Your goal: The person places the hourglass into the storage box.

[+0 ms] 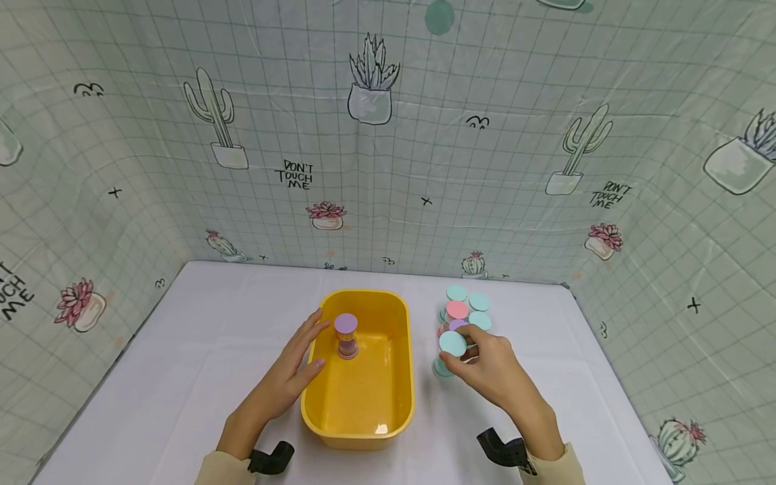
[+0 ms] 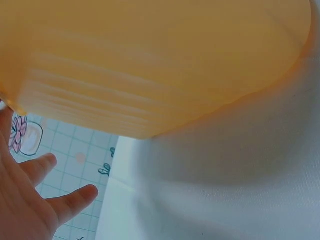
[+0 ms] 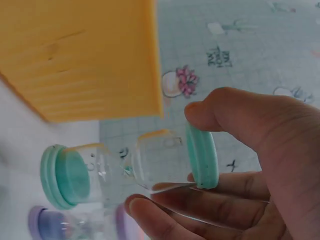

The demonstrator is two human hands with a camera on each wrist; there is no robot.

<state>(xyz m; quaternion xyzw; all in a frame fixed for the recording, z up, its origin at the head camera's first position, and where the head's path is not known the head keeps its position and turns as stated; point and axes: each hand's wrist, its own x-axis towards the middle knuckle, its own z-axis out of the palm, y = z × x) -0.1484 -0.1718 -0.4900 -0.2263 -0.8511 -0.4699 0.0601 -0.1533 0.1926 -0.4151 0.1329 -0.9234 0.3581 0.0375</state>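
Between the thumb and fingers of my right hand [image 1: 494,364] is an hourglass with mint-green caps [image 3: 202,155], gripped at its top cap. In the right wrist view its clear glass body shows, with the far cap over the white cloth. My left hand [image 1: 287,374] lies along the left side of a yellow plastic bin [image 1: 358,441], fingers extended at the rim. Inside the bin, toward the back left, stands an hourglass with purple caps [image 1: 346,323]. The left wrist view shows the bin's outer wall and some spread fingers [image 2: 75,202].
To the right of the bin, more hourglasses stand in a cluster, with mint caps [image 1: 479,302], a pink cap [image 1: 457,310] and a purple one, partly behind my right hand. White cloth [image 1: 200,350] covers the table. Behind and beside it hangs a grid-patterned curtain [image 1: 412,162] with cactus drawings.
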